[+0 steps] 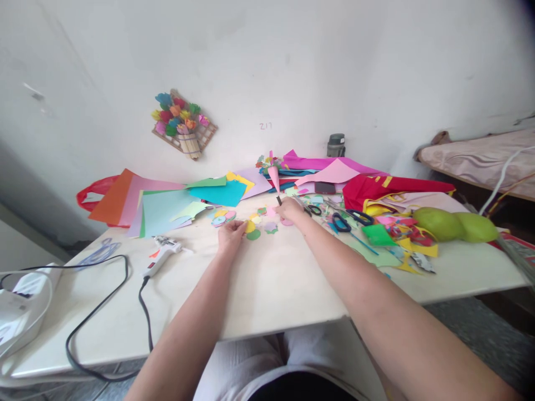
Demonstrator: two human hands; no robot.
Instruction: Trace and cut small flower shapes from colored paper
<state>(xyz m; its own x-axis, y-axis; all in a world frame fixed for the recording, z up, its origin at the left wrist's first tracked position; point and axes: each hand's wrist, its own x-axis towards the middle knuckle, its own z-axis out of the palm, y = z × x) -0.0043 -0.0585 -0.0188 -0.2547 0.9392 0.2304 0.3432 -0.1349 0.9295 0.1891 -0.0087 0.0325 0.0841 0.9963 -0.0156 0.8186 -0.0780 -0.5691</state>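
My left hand (231, 236) is above the middle of the table, thumb and fingers pinched at the edge of a yellow paper piece (250, 226). Just below that piece lies a green paper circle (253, 235). My right hand (291, 209) is closed around a thin black pen-like object (278, 199), mostly hidden by the fingers. Behind it stands a pink paper cone (273, 179) with colourful paper flowers (266, 162) around its top. Between my hands are small paper cut-outs, among them a grey-green flower shape (271, 228).
A white glue gun (161, 260) lies left, its black cord running over the table edge beside a power strip (27, 303). Coloured paper sheets (163, 211) cover the back left. Scissors (341, 223), scraps and a green balloon-like object (438, 224) lie right.
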